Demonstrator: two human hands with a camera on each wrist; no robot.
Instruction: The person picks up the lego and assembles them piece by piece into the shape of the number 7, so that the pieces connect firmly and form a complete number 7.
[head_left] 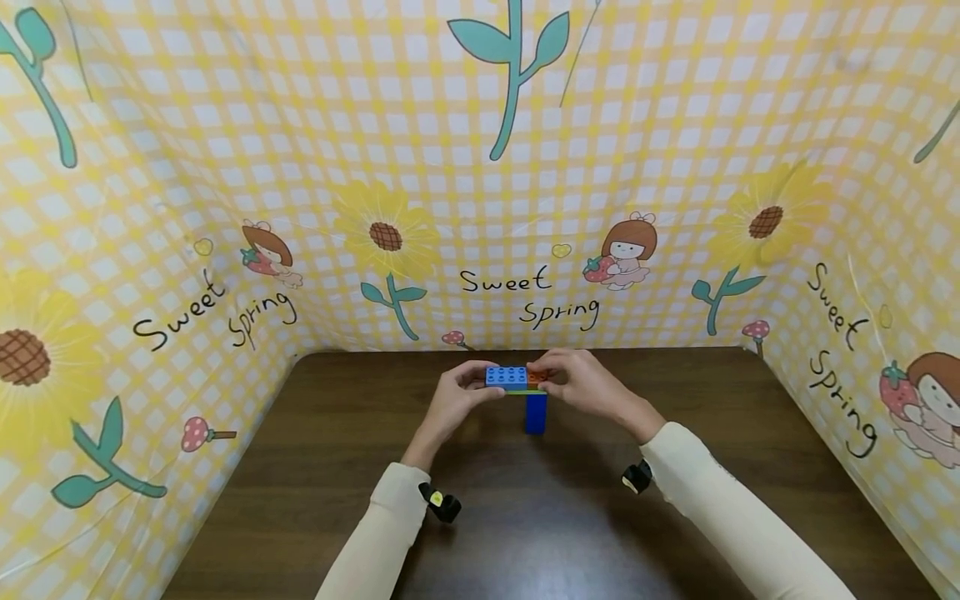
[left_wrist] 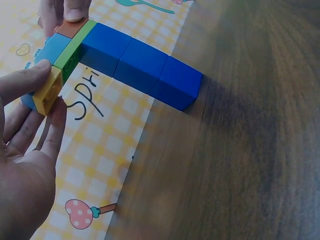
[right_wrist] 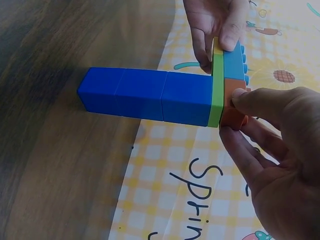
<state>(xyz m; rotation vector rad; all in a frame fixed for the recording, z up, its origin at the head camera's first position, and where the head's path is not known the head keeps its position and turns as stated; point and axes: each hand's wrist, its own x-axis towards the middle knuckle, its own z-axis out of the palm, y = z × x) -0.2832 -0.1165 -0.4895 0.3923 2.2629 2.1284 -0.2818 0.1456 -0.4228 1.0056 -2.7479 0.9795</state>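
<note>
A column of several dark blue bricks [right_wrist: 142, 95] stands upright on the table, topped by a thin lime-green brick [right_wrist: 217, 92] that overhangs to the left. A yellow brick [left_wrist: 48, 91] lies level with the green one at its left end. Above them are a light blue brick [head_left: 507, 377] with studs up and, to its right, an orange-brown brick [right_wrist: 233, 107]. My left hand [head_left: 460, 397] pinches the light blue brick's left end, thumb in front by the yellow brick. With thumb and fingers, my right hand [head_left: 582, 383] pinches the orange-brown brick.
The dark wooden table [head_left: 525, 517] reaches back to a checked yellow-and-white cloth [head_left: 480, 208] with printed flowers and lettering, which hangs behind and on both sides. Black wrist cameras sit at the cuffs of both cream sleeves [head_left: 720, 500].
</note>
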